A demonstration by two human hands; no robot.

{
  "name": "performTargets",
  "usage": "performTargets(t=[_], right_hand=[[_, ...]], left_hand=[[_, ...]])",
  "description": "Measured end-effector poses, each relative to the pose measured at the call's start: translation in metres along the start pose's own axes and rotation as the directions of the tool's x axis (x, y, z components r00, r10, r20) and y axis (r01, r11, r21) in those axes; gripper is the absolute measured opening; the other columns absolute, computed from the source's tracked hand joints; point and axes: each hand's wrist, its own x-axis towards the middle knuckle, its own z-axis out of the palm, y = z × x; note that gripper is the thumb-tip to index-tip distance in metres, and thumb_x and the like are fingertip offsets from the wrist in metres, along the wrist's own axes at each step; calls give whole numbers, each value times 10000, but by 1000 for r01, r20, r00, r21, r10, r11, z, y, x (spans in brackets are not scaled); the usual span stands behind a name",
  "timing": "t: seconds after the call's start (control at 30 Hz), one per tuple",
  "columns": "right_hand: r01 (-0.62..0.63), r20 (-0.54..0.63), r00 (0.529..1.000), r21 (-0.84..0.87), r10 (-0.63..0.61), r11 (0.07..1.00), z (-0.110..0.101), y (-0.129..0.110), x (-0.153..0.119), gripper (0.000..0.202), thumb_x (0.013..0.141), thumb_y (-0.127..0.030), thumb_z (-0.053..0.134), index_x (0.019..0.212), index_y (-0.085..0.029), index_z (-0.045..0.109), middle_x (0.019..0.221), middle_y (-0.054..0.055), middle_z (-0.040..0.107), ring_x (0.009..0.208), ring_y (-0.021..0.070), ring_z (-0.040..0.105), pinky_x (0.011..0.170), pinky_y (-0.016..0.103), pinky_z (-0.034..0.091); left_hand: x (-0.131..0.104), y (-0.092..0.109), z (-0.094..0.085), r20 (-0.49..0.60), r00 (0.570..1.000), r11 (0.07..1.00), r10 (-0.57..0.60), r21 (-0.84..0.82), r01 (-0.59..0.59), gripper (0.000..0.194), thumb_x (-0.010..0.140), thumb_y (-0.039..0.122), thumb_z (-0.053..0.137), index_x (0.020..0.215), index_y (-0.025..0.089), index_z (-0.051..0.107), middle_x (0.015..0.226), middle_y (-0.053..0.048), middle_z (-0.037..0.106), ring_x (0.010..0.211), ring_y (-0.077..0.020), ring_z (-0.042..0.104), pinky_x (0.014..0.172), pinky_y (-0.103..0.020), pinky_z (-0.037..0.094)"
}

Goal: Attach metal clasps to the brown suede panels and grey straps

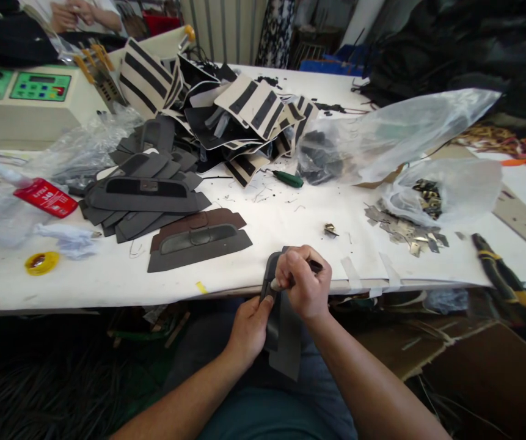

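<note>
Lighting is bright and even across the white table (290, 232), apparently daylight from the far side of the room. Shadows under the stacked pieces are soft and short. Glare shows on the clear plastic bag (409, 131), which washes out near its upper edge. Below the table edge the scene falls off to near black with little detail. Wide-angle distortion bows the table edge and stretches the corners. Far background is soft; centre is acceptably sharp.

Matt grey leather-like panel (285, 342) in my hands; shiny metal clips (402, 229) beside crinkled, glossy clear plastic bags (400, 131).
</note>
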Motion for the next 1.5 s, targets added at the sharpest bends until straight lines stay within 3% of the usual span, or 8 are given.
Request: performTargets(t=[0.17, 0.43, 0.67, 0.8, 0.9, 1.07, 1.27, 1.5], right_hand=[[93, 165, 985, -225, -56, 970, 0, 1, -18, 415, 938, -390, 703, 618, -220, 500, 592, -25, 512, 565, 134, 454, 558, 289, 378], [177, 91, 981, -26, -174, 984, 5, -35, -2, 400, 981, -371, 649, 668, -240, 437, 566, -60, 461, 476, 112, 417, 490, 274, 340], [267, 238, 950, -291, -200, 919, 8, -11, -17, 363, 906, -278, 656, 602, -215, 468, 574, -40, 492, 537, 113, 425, 553, 279, 337], [252, 193, 965, -475, -180, 843, -16, -14, -6, 371, 947, -318, 584, 614, -221, 453, 567, -45, 462, 543, 116, 418, 569, 273, 349], [240, 136, 969, -708, -205, 665, -54, -26, 12, 367, 960, -395, 610, 657, -215, 508, 587, -42, 484, 555, 120, 443, 577, 267, 346], [287, 284, 956, -957, -67, 44, -121, -27, 40, 256, 916, -439, 705, 807, -211, 663, 805, 30, 672, 728, 189, 594, 660, 298, 365], [381, 390, 915, -920, -107, -97, -153, -11, 56, 340, 914, -484, 733, 1104, -202, 731, 1113, 122, 725, 1052, 311, 636, 912, 410, 430], [426, 431, 860, -901, -273, -83, -160, -3, 64, 342, 992, -477, 627, 1164, -200, 727, 1186, 132, 727, 1117, 314, 642, 955, 455, 438]], left_hand=[[-4, 7, 2, 11, 998, 998, 64, -9, -64, 482, 817, 650, 690, 698, 184, 656, 699, -32, 660, 708, -204, 606, 665, -284, 448], [-7, 2, 3, 34, 997, 997, 65, -36, -64, 523, 809, 679, 684, 785, 157, 696, 727, -51, 673, 681, -200, 601, 634, -286, 454], [-6, 3, 1, 14, 996, 996, 84, -4, -84, 485, 776, 652, 705, 733, 170, 669, 784, -56, 694, 809, -229, 628, 747, -297, 479], [-15, 10, 2, 90, 995, 999, 47, 16, -49, 538, 806, 700, 668, 848, 165, 706, 807, -58, 722, 794, -238, 661, 775, -320, 504], [-26, 17, -9, 164, 986, 998, -6, 63, -4, 568, 816, 717, 678, 905, 157, 712, 794, -55, 725, 773, -243, 673, 772, -335, 514], [-33, 53, -52, 294, 956, 944, -7, 318, -91, 543, 903, 694, 620, 940, 161, 717, 842, -39, 723, 820, -233, 663, 744, -313, 504], [-27, 124, -87, 275, 961, 894, -38, 438, -91, 514, 799, 640, 768, 981, 167, 677, 803, -7, 701, 697, -190, 643, 636, -278, 493], [-4, 160, -96, 293, 954, 734, 67, 633, -246, 462, 834, 619, 714, 918, 170, 647, 777, 11, 637, 720, -178, 595, 629, -255, 448]])
